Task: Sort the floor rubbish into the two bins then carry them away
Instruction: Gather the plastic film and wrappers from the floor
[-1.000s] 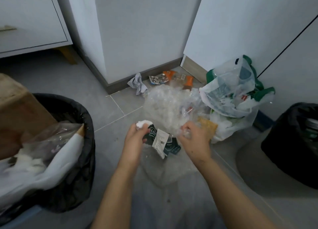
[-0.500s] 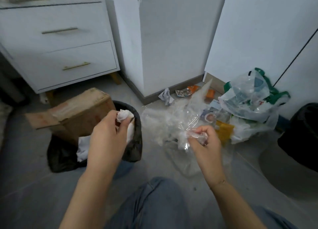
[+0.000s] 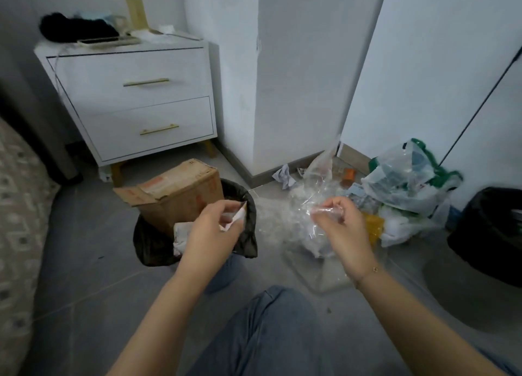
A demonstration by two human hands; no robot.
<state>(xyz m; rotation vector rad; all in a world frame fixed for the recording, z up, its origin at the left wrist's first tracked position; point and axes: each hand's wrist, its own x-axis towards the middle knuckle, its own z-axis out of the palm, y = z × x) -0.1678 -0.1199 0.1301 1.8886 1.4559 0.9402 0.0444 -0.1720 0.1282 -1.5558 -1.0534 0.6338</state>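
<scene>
At frame centre, the left hand (image 3: 214, 229) is pinching white paper (image 3: 236, 219) directly above the left bin (image 3: 248, 206), while the right hand (image 3: 343, 226) is gripping clear plastic (image 3: 319, 189).

The left bin (image 3: 248, 206) is largely blocked by a cardboard box (image 3: 180, 197) jammed into its mouth, leaving a gap only at the near right rim, where white paper (image 3: 180, 234) already lies. Bare floor (image 3: 93, 262) opens left of it. Between the bins, a rubbish heap (image 3: 401, 195) crowds the floor up to the right bin (image 3: 485, 234).
</scene>
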